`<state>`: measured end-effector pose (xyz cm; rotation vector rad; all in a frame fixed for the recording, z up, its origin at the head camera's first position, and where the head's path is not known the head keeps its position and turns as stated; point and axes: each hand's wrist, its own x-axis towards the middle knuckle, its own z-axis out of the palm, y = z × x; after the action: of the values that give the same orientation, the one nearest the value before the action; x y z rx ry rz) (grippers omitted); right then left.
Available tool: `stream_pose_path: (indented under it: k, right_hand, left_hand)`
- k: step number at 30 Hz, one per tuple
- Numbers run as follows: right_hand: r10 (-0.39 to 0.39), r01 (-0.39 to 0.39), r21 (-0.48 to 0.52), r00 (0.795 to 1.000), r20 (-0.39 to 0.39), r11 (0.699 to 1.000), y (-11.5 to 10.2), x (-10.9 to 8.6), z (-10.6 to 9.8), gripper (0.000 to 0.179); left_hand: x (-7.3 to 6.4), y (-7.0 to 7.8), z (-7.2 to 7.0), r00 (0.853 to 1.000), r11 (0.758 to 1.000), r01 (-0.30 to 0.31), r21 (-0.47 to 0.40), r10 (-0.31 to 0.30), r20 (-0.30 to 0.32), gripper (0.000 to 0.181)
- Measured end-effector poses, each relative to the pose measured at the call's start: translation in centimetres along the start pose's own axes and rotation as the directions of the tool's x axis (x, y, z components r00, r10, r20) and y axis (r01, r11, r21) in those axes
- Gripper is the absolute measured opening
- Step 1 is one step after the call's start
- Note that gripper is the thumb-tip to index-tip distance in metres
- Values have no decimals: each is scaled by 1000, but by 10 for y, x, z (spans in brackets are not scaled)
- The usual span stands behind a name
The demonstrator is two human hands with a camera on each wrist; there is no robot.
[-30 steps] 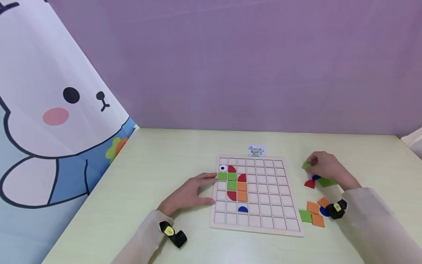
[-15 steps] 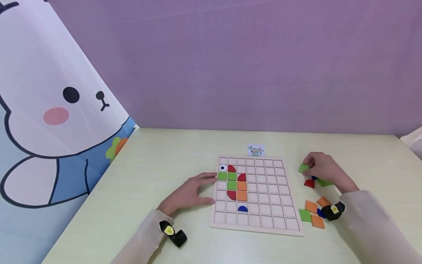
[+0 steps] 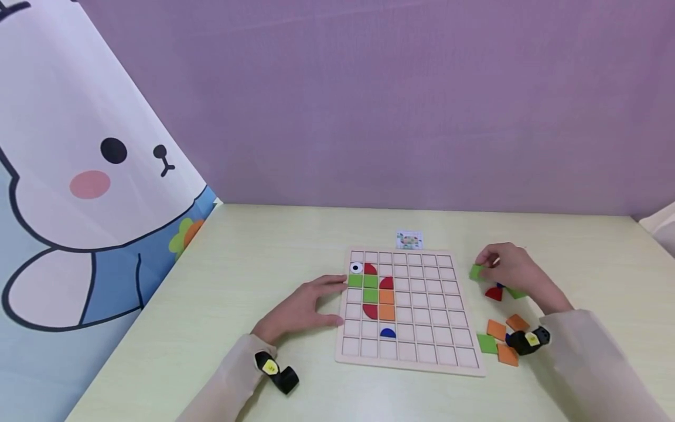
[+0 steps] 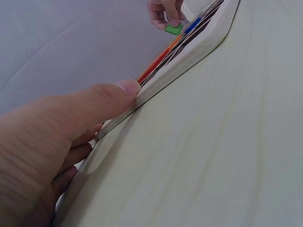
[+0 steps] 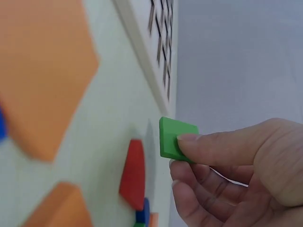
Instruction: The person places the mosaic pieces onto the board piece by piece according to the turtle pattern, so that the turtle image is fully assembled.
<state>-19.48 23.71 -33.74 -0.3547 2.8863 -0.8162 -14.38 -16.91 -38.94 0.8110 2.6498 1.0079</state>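
Observation:
In the head view my right hand (image 3: 508, 269) pinches a green square tile (image 3: 477, 272) between thumb and fingers, off the table to the right of the gridded wooden board (image 3: 422, 370). Close up in the right wrist view, the thumb lies across the face of that tile (image 5: 171, 135). My left hand (image 3: 300, 308) rests at the board's left edge with fingers and thumb spread; the left wrist view has the thumb (image 4: 109, 101) touching the rim. Set in the grid are an eye tile (image 3: 356, 268), green squares (image 3: 371, 296), orange squares (image 3: 387, 312), red quarter circles (image 3: 371, 311) and a blue half circle (image 3: 387, 333).
Under the right hand lie a red tile (image 3: 494, 293) and another green one (image 3: 517, 293), with a bit of blue. Nearer me are orange tiles (image 3: 508, 354) and a green square (image 3: 487, 343). A small picture card (image 3: 409, 240) lies behind the board.
My right hand has moved left toward the board, carrying the green tile away from the loose pieces. The left hand has stayed at the board's edge.

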Motion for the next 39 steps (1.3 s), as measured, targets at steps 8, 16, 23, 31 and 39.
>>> stream_pose_path:
  k: [8, 16, 23, 31, 39]
  right_hand:
    - [-20, 21, 19, 1000, -19, 1000, -15, -2, 4, 11]
    - [-42, 42, 54, 999, -11, 998, -28, -2, 8, 10]
    - [-61, 60, 72, 998, 6, 996, -37, 0, 12, 10]
    - [-70, 68, 100, 997, 12, 993, -50, 4, 19, 9]
    - [-69, 66, 112, 997, 25, 992, -58, 8, 26, 9]
  left_hand:
    - [1, -1, 1, 1000, 1000, 5, 1, -5, -2, 68]
    - [1, -2, 2, 1000, 1000, 4, 6, -4, -6, 68]
    - [1, -3, 2, 1000, 1000, -5, 7, 5, -7, 68]
    - [0, -2, 1, 1000, 1000, -13, 5, 13, -7, 68]
    - [1, -2, 0, 1000, 1000, -19, -1, 19, -2, 68]
